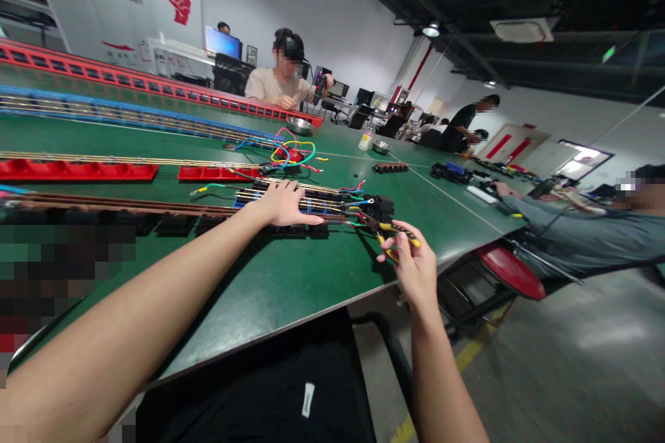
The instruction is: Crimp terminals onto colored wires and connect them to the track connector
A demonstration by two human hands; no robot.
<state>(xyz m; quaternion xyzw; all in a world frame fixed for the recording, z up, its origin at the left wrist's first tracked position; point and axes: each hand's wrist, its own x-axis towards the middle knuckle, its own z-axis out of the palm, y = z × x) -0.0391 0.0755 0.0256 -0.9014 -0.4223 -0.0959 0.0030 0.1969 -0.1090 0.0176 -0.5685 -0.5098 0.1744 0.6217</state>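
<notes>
My left hand point(285, 205) lies flat, fingers spread, over a long bundle of brass-coloured rods point(327, 205) set on blue and black holders. In my right hand point(414, 259) is a pair of pliers with yellow and black handles point(393, 227). The handles are somewhat apart, and the jaws reach the coloured wires at the right end of the rods. Whether the jaws grip a wire is too small to tell. Beside that end sits a black block point(383, 205). A green and yellow wire with a ring terminal point(208, 187) sticks out left of my left hand.
Red trays point(77, 170), a blue rail point(129, 111) and a red rail point(156, 86) run along the green table point(291, 291). Looped wires point(296, 152), metal bowls point(300, 125) and a bottle point(366, 139) stand farther back. Co-workers sit opposite and at right, near a red stool point(512, 271).
</notes>
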